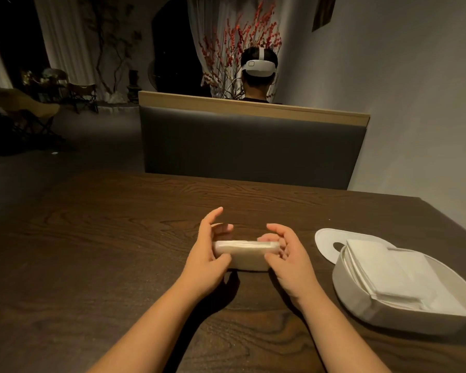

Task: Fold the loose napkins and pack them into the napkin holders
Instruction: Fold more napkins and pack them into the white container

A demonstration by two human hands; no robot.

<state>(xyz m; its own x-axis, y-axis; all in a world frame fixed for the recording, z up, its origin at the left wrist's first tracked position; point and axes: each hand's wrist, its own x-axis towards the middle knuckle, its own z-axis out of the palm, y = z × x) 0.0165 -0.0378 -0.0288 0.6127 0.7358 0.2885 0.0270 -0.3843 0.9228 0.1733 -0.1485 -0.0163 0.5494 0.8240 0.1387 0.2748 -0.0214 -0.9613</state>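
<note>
A thick folded stack of pale napkins [246, 251] is held just above the dark wooden table [119, 238], near its middle. My left hand [206, 254] grips the stack's left end, thumb in front, fingers behind. My right hand [288, 259] grips the right end the same way. To the right stands a white oval napkin holder [361, 305] with folded white napkins [393, 273] inside. Its white lid [326, 243] with a slot lies flat on the table behind it.
A grey padded bench back [248, 146] with a wooden top rail stands past the table's far edge. Behind it sits a person wearing a white headset [258, 65]. A grey wall runs along the right. Chairs stand in the dim room at far left.
</note>
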